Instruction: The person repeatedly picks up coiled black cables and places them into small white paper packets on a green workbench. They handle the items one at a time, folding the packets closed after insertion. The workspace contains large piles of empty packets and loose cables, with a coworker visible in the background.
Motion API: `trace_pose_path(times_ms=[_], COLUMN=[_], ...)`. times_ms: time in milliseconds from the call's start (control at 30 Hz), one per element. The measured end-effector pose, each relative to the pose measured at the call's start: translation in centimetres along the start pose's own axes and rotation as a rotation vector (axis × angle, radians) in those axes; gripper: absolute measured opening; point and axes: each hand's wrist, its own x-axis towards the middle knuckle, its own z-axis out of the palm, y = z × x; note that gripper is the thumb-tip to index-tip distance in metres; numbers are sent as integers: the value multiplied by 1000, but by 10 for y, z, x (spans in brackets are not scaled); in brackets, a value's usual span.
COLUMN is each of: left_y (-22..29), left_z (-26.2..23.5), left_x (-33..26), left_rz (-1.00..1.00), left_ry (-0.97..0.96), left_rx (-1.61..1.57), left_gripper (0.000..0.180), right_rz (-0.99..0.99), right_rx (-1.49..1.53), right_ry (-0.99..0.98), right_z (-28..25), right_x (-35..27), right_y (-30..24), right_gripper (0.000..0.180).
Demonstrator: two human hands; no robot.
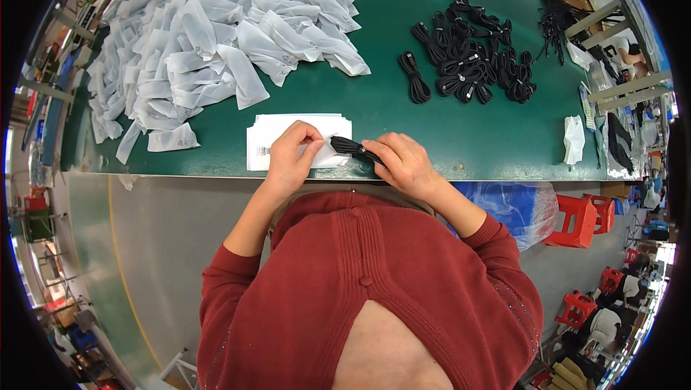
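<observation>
My right hand (403, 163) grips a coiled black cable (349, 147), whose far end points left toward the mouth of a white bag. My left hand (294, 154) pinches the edge of that bag between thumb and fingers. Beneath it lies a flat stack of white bags (260, 131) near the table's front edge. The cable's tip touches or enters the bag's edge; which of the two I cannot tell. Farther right on the green table is a heap of bundled black cables (468, 52), with one bundle (414, 77) lying a little apart at its left.
A large pile of filled whitish bags (209, 37) covers the table's far left. On the green table's (497, 142) right side lie a crumpled white packet (574, 139) and loose black ties (554, 26). Red stools (576, 221) and a plastic-wrapped blue item (511, 206) stand below the right edge.
</observation>
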Motion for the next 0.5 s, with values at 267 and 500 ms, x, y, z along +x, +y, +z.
trace_pose_path(times_ms=[267, 500], left_y=[20, 31], left_z=[0, -2], left_x=[3, 18], left_rz=[313, 331], left_ry=[-85, -29], left_rx=[214, 294], left_gripper=[11, 11], right_rz=[1112, 718], right_rx=[1371, 945], right_ry=[-96, 102], right_z=[10, 19], right_x=[-3, 19], right_y=[11, -19], right_gripper=[17, 24])
